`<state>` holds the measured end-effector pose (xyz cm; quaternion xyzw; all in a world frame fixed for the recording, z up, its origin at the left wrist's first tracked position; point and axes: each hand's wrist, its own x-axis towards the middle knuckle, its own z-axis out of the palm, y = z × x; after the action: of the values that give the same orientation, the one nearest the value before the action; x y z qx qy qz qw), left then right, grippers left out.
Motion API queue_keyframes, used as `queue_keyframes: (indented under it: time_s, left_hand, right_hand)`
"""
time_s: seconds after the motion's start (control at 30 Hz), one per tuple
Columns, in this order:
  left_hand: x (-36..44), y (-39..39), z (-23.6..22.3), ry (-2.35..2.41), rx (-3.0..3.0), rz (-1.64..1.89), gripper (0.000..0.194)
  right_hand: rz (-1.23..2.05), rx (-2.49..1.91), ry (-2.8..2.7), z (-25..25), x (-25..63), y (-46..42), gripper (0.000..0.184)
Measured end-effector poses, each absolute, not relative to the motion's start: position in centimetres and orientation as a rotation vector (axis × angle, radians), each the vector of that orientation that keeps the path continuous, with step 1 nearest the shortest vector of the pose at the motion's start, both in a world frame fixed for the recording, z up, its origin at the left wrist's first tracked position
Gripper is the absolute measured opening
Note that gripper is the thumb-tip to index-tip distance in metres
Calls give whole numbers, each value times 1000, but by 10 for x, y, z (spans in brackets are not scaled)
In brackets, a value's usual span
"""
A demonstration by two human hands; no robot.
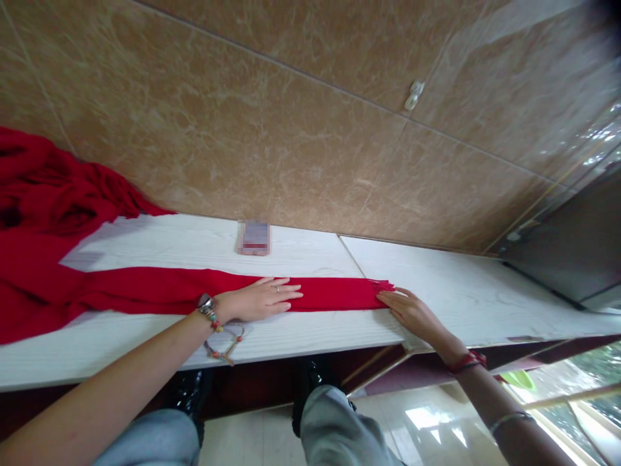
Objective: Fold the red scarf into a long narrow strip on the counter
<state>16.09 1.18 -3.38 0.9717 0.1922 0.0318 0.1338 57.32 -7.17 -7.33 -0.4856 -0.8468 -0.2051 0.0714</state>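
Observation:
A long red scarf (334, 294) lies in a narrow flat strip along the white counter. Its fringed end (383, 285) is at the right, and the strip widens into loose folds toward the left. My left hand (259, 299) rests palm down on the strip with fingers stretched to the right; it wears a ring, a watch and a beaded bracelet. Beside the fringe, my right hand (410, 314) touches the scarf's end with its fingers extended. What lies beneath its fingertips is hidden.
A bunched heap of red cloth (53, 188) sits at the counter's left against the brown tiled wall (291, 129). Behind the strip lies a phone-like object (254, 238), partly blurred. A grey box-shaped appliance (563, 246) stands at the right end. The white counter's (310, 336) front edge runs before my legs.

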Motion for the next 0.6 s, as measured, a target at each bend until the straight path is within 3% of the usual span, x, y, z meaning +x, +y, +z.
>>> queue_keyframes:
  time_s: [0.37,0.6]
  left_hand:
    - [145,30,-37,583,2883,9,43]
    - [144,28,-36,623,2844,1,41]
  right_hand:
    - [-780,-2155,-2136,-46,594,-53,38]
    - [-186,-1781,-2029,-31,470,-9,38]
